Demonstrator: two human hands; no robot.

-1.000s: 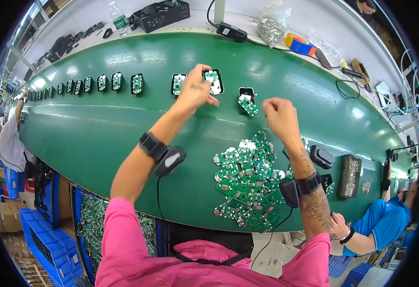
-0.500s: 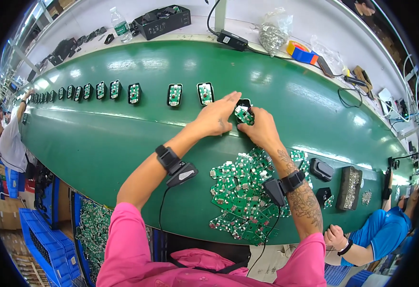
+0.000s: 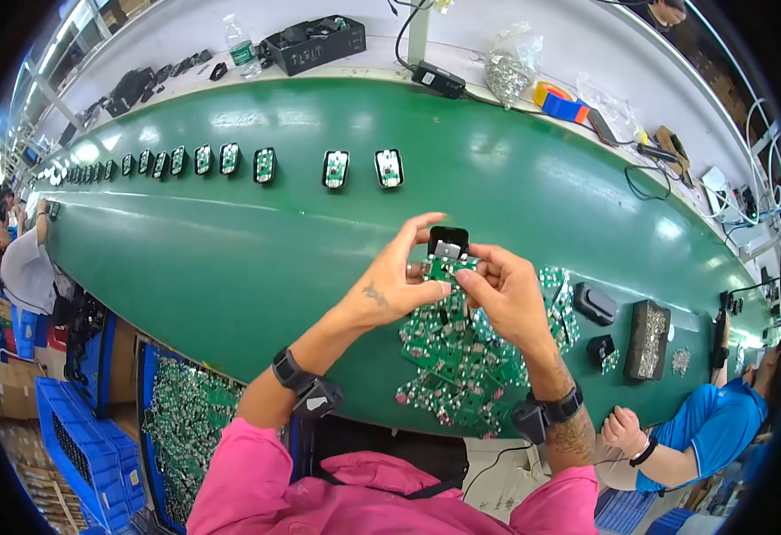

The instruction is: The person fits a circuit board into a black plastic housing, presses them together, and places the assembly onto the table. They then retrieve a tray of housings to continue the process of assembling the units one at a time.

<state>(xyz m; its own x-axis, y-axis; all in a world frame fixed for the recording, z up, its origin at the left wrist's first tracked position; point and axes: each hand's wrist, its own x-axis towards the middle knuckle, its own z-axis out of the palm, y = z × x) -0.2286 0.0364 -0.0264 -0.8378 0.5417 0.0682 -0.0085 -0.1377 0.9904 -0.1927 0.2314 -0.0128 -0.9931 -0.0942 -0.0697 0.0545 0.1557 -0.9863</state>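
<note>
A small black plastic housing (image 3: 448,237) is held up between my two hands, over the far edge of a loose pile of green circuit boards (image 3: 462,357). A green circuit board (image 3: 447,268) sits at its near end, apparently partly in the housing. My left hand (image 3: 390,283) curls round the left side, its thumb near the board's lower edge. At the right, my right hand (image 3: 508,290) has its fingers against the side and its thumb on the board. The fingers partly cover both pieces.
Black housings with boards inside (image 3: 336,169) stand in a long row across the green belt (image 3: 230,241). To the right lie a black case (image 3: 596,304) and a box of metal parts (image 3: 649,339). A blue crate of boards (image 3: 190,428) stands lower left. A co-worker's hand (image 3: 624,432) is at right.
Both hands have brought the housing and board nearer to me, off the belt and over the pile. My left fingers now curl round the housing instead of stretching beside it.
</note>
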